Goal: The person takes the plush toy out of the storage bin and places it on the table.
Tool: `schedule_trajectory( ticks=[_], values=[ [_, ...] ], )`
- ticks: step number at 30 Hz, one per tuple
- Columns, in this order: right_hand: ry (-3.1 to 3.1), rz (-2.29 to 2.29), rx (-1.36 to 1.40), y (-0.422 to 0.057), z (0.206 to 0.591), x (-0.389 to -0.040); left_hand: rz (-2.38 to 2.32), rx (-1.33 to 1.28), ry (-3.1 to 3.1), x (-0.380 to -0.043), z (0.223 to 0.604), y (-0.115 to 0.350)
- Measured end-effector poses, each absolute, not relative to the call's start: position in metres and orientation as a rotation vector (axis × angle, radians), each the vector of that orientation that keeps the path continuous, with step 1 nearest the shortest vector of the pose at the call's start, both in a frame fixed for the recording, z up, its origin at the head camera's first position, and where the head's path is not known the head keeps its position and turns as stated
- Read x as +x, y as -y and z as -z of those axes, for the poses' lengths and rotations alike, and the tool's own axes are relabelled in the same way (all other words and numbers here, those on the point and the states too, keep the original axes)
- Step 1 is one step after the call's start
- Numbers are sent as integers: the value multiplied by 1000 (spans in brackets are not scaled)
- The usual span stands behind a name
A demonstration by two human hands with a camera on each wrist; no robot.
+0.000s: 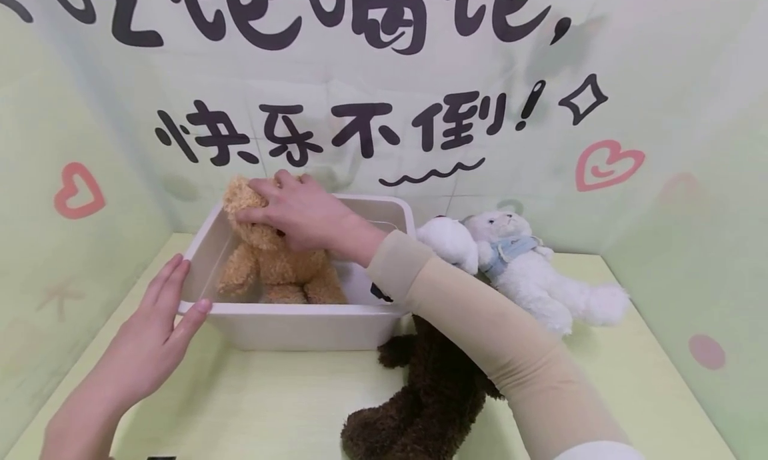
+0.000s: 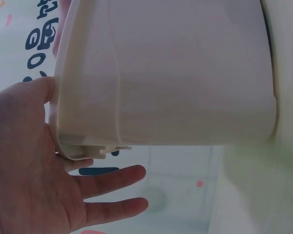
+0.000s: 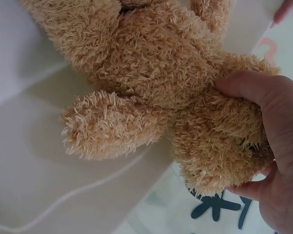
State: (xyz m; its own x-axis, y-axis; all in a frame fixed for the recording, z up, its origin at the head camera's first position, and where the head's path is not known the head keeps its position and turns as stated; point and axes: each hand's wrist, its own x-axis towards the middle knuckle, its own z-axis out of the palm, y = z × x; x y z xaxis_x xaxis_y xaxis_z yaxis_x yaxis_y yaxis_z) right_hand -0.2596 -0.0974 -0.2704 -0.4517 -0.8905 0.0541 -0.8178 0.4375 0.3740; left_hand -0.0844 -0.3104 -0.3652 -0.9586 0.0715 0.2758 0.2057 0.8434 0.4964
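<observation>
A tan plush teddy bear (image 1: 294,263) sits upright in a white plastic bin (image 1: 312,327). My right hand (image 1: 300,210) grips the bear's head from above, with the thumb and fingers on opposite sides in the right wrist view; the hand covers much of its face. Against the bin's left front corner, my left hand (image 1: 153,327) touches the rim with its thumb at the front and fingers along the left side. Seen from the left wrist, two of its fingers (image 2: 117,181) stretch out straight past the bin's end.
Right of the bin, a white plush bear (image 1: 534,280) in a blue vest lies beside another white plush toy (image 1: 450,243). A dark brown plush toy (image 1: 432,387) lies in front, partly under my right forearm. Printed panels (image 1: 678,260) enclose the table (image 1: 270,400).
</observation>
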Motion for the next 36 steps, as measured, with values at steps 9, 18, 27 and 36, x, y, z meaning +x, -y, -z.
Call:
schedule_trajectory(
  ticks=[9,18,27,36],
  values=[
    [2325,362,1385,69,241,-245,799,-234,2753,-85,366,310],
    [2308,55,1259,25,198,-244,804,-245,2753,-83,365,309],
    [2043,-416,1177,-58,186,-242,821,-250,2750,-85,371,308],
    [1859,-428,1168,-118,175,-231,817,-260,2742,-87,373,312]
  ],
)
